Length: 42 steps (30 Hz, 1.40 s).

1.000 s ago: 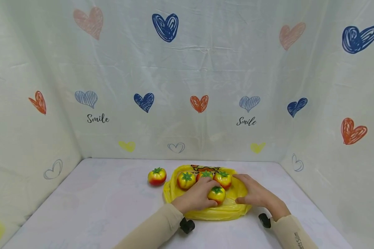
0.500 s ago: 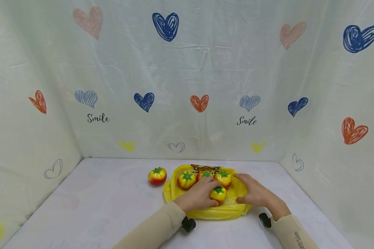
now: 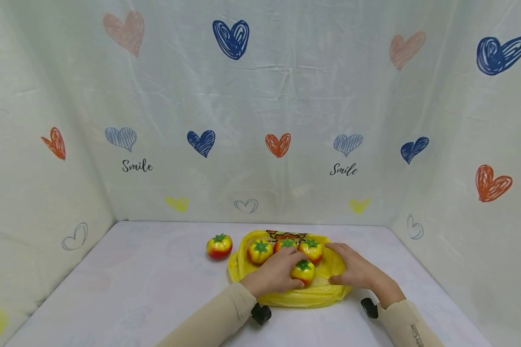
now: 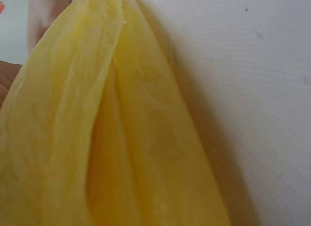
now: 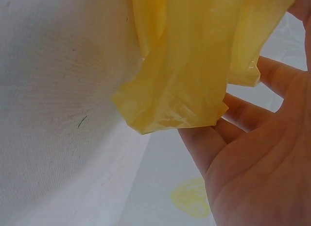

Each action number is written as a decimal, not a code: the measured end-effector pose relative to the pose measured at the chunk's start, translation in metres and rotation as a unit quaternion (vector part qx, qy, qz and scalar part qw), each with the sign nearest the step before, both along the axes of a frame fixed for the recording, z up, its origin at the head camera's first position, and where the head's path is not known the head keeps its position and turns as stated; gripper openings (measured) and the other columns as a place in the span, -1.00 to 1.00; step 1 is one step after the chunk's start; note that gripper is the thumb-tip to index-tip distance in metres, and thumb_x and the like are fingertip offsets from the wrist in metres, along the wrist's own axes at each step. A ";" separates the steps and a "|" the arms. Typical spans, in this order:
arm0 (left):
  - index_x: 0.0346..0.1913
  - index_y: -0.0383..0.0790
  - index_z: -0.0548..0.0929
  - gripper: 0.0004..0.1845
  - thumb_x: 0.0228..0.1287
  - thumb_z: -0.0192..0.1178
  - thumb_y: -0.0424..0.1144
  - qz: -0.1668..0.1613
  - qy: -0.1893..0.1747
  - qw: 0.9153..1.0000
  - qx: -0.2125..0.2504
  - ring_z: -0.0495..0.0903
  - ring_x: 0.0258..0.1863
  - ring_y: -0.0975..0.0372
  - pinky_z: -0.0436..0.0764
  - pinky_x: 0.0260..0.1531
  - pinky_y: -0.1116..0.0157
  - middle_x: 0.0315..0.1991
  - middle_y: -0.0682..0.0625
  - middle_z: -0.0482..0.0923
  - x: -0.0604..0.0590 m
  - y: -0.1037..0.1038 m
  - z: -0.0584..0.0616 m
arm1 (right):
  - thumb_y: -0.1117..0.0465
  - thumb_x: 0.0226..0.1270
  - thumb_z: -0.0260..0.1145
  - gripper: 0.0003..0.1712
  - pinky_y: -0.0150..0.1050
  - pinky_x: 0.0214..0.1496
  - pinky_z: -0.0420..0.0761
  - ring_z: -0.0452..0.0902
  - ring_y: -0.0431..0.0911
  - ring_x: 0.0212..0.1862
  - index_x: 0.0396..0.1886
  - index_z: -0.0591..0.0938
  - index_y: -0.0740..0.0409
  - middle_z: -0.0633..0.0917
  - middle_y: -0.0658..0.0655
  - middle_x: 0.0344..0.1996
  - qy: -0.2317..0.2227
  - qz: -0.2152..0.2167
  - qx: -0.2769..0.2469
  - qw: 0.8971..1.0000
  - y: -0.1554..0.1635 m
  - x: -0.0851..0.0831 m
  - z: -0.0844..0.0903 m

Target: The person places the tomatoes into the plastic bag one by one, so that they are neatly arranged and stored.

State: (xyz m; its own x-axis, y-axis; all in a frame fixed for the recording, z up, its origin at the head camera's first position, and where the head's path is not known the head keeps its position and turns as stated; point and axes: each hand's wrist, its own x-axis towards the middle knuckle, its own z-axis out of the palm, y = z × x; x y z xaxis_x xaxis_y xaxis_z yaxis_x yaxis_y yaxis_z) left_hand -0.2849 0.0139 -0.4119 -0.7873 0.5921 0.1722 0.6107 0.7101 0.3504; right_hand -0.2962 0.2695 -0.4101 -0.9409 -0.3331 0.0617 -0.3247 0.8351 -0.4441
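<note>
A yellow plastic bag [image 3: 325, 292] lies flat on the white table [image 3: 147, 284]. Three toy tomatoes [image 3: 260, 251] sit in a row on its far part. My left hand [image 3: 282, 272] reaches over the bag, and its fingers and thumb curl round a fourth tomato [image 3: 303, 271] near the bag's middle. To the right, my right hand [image 3: 351, 268] rests on the bag with its fingers straight. The right wrist view shows that palm [image 5: 252, 177] spread beside the bag's crumpled edge [image 5: 194, 56]. Yellow bag film [image 4: 121, 138] fills the left wrist view.
One more tomato [image 3: 219, 246] stands alone on the table, left of the bag. Cloth walls [image 3: 260, 96] printed with hearts close the table in at the back and on both sides. Black wrist cameras [image 3: 261, 313] sit near the front edge.
</note>
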 end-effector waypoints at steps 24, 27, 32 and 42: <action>0.20 -0.05 0.50 -0.45 0.14 0.37 -0.05 -0.021 0.037 0.997 0.062 0.35 0.03 0.27 0.46 0.09 0.30 0.05 0.08 0.40 0.021 -0.039 0.014 | 0.05 -0.10 0.54 -0.03 0.28 0.26 0.23 0.21 0.21 0.33 0.37 0.33 0.04 0.28 0.24 0.35 0.004 0.006 0.002 1.000 -0.003 -0.001 -0.001; 0.20 -0.06 0.50 -0.45 0.15 0.36 -0.05 -0.024 0.041 0.996 0.073 0.36 0.04 0.27 0.46 0.10 0.29 0.06 0.08 0.40 0.025 -0.046 0.013 | 0.06 -0.10 0.54 -0.03 0.28 0.27 0.22 0.21 0.21 0.33 0.37 0.33 0.05 0.28 0.23 0.35 0.002 0.007 0.002 1.000 -0.003 -0.001 -0.001; 0.20 -0.03 0.49 -0.46 0.17 0.34 -0.04 -0.007 0.033 0.996 0.080 0.36 0.18 0.16 0.43 0.17 0.14 0.19 0.04 0.37 0.029 -0.057 0.012 | 0.04 -0.11 0.55 -0.02 0.28 0.26 0.23 0.22 0.21 0.32 0.36 0.33 0.04 0.29 0.23 0.35 0.000 0.006 0.004 1.000 -0.002 0.000 -0.002; 0.18 -0.07 0.51 -0.48 0.16 0.34 -0.07 0.000 0.063 0.994 0.084 0.36 0.10 0.20 0.44 0.15 0.21 0.10 0.04 0.41 0.031 -0.078 0.013 | 0.03 -0.12 0.56 -0.02 0.30 0.24 0.24 0.23 0.22 0.31 0.36 0.34 0.01 0.29 0.25 0.34 0.002 0.000 0.003 1.000 -0.001 0.002 0.000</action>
State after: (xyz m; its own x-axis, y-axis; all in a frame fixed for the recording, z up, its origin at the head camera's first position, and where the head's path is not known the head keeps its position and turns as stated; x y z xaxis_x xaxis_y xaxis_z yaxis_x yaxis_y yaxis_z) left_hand -0.2543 -0.0639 -0.3986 -0.7527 0.5469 0.3666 0.6578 0.6478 0.3842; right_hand -0.2945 0.2684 -0.4105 -0.9408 -0.3329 0.0636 -0.3261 0.8380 -0.4376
